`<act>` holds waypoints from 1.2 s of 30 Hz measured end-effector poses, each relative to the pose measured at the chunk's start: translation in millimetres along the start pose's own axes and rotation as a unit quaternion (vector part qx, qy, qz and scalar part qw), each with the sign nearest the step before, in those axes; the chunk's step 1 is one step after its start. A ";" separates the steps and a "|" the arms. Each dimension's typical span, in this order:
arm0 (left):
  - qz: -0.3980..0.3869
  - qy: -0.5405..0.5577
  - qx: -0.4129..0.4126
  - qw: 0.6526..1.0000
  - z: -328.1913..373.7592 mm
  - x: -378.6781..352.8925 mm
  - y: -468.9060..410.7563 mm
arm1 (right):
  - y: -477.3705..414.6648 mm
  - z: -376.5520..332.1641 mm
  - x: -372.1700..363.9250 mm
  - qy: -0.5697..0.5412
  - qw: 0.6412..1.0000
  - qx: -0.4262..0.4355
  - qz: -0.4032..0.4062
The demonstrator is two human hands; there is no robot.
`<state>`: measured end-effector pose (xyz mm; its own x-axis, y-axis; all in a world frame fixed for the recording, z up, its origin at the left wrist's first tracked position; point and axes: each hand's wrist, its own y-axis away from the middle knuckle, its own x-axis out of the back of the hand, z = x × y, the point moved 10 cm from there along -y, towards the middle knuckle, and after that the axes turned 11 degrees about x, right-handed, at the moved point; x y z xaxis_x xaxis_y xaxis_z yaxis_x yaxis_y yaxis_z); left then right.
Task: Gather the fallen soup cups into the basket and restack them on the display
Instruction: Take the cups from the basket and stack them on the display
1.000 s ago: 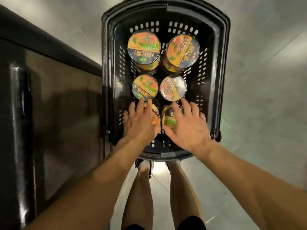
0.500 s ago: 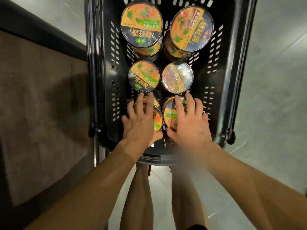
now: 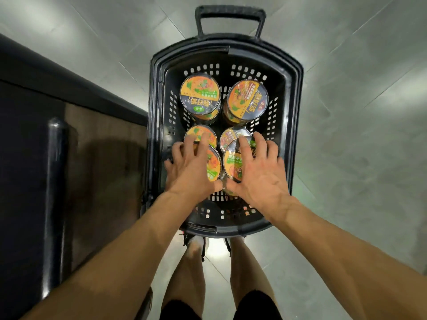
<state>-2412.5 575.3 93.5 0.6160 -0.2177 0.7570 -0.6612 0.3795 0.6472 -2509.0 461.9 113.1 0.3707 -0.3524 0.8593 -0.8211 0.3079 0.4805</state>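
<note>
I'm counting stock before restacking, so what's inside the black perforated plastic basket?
Six round orange-lidded soup cups: a far pair, a middle pair, the near-left cup gripped by the left hand, the near-right cup by the right hand. Whatever lies under the far pair is mostly covered.

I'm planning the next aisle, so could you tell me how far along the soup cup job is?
Done: gathering looks finished, with cups standing in the basket and none on the visible floor. In hand: the left hand grips the near-left cup, the right hand the near-right cup. Left: all restacking; every cup in view sits in the basket.
</note>
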 end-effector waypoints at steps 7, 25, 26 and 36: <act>0.078 0.006 -0.007 0.997 19.0 146.3 50.1 | 21.8 -2.3 150.8 -0.007 0.996 -0.018 0.084; 0.257 0.073 -0.073 0.961 47.4 512.5 256.2 | 162.7 -75.1 531.7 0.040 0.969 -0.028 0.241; 0.263 0.075 -0.076 0.959 46.1 528.7 267.7 | 169.6 -80.2 547.4 0.040 0.968 -0.030 0.247; 0.292 0.087 -0.054 0.951 26.9 640.0 351.6 | 214.0 -120.4 660.9 0.037 0.962 -0.010 0.272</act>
<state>-2262.2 545.2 808.0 0.2244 0.2076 0.9521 -0.8707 0.4815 0.1003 -2387.5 401.3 804.9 -0.0799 -0.0704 0.9943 -0.8940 0.4463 -0.0402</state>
